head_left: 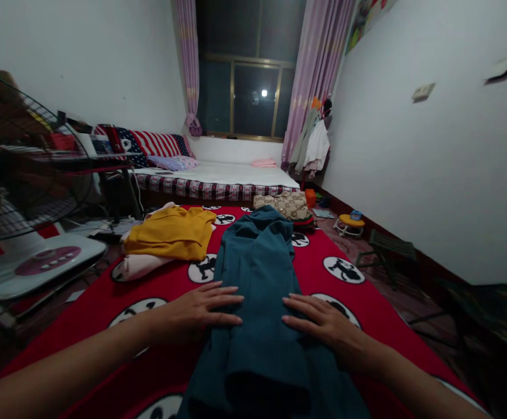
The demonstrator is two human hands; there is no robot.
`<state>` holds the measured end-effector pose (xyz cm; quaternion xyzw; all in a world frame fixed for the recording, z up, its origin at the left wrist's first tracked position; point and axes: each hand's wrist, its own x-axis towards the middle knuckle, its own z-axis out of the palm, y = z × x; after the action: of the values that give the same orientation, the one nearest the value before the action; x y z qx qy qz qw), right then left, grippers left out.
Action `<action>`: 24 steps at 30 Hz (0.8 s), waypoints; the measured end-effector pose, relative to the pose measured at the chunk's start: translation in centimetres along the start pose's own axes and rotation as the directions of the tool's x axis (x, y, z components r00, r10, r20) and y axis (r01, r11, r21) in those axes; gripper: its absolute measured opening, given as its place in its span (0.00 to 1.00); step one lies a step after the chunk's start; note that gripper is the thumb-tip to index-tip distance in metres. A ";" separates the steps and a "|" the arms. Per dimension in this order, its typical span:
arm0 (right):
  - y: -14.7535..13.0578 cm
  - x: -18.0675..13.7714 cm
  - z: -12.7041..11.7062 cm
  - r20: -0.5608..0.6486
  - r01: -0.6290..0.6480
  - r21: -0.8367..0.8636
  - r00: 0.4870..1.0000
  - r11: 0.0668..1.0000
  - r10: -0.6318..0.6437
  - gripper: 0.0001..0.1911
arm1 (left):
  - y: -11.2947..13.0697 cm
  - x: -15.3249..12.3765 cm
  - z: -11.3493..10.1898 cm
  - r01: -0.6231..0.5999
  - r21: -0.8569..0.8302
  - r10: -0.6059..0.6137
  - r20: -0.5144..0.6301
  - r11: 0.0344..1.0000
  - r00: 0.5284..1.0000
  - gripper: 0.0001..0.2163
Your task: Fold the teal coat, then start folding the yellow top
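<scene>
This is a bedroom in a home: a low bed with a white sheet stands at the far wall, with striped and star-printed pillows heaped at its head. Beyond it is a dark window framed by purple curtains. Clothes hang on the right wall, a red cartoon-print blanket carries a teal garment and a folded yellow garment, and a fan with a wire cage fills the left edge.
</scene>
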<state>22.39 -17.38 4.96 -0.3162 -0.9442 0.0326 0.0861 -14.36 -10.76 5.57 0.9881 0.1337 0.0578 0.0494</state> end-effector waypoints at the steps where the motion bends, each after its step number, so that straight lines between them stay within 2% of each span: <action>1: 0.0 0.3 -0.1 0.031 -0.003 0.024 1.000 1.000 0.002 0.43 | 0.0 0.3 0.0 -0.018 -0.023 0.019 0.014 1.000 1.000 0.34; 4: 0.5 1.0 0.2 0.090 0.013 0.084 0.996 0.996 -0.021 0.40 | -0.1 0.7 0.5 -0.033 -0.101 0.036 0.035 0.994 0.999 0.32; 7: 1.5 1.3 1.4 0.077 0.043 0.165 0.995 0.985 -0.057 0.30 | -0.4 0.7 1.5 -0.001 -0.199 0.001 -0.002 0.980 1.000 0.27; 11: 3.0 1.1 3.1 -0.033 0.060 0.287 0.998 0.956 -0.052 0.20 | -0.2 1.0 2.1 0.039 -0.325 -0.071 -0.088 0.945 0.994 0.18; 14: 3.0 0.9 3.5 -0.132 0.056 0.332 0.991 0.942 -0.012 0.18 | 1.0 1.1 1.1 0.002 -0.383 -0.065 -0.151 0.924 0.986 0.16; 19: -0.4 0.1 3.3 -0.189 0.034 0.375 0.981 0.926 0.041 0.16 | 5.2 0.2 -1.7 -0.031 -0.418 -0.014 -0.104 0.908 0.994 0.18; 22: -3.2 -0.9 3.2 -0.187 0.094 0.358 0.982 0.929 -0.027 0.17 | 8.4 -0.5 -2.6 -0.024 -0.455 0.011 -0.032 0.890 0.999 0.19; 24: -4.8 -1.5 2.7 -0.187 0.158 0.317 0.977 0.935 -0.102 0.17 | 10.1 -0.8 -3.0 -0.023 -0.493 0.023 -0.005 0.870 1.000 0.16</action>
<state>20.29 -22.13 2.60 -0.2355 -0.9337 0.1580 0.2187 -12.92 -20.46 9.55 0.9444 0.1027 0.0901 0.2990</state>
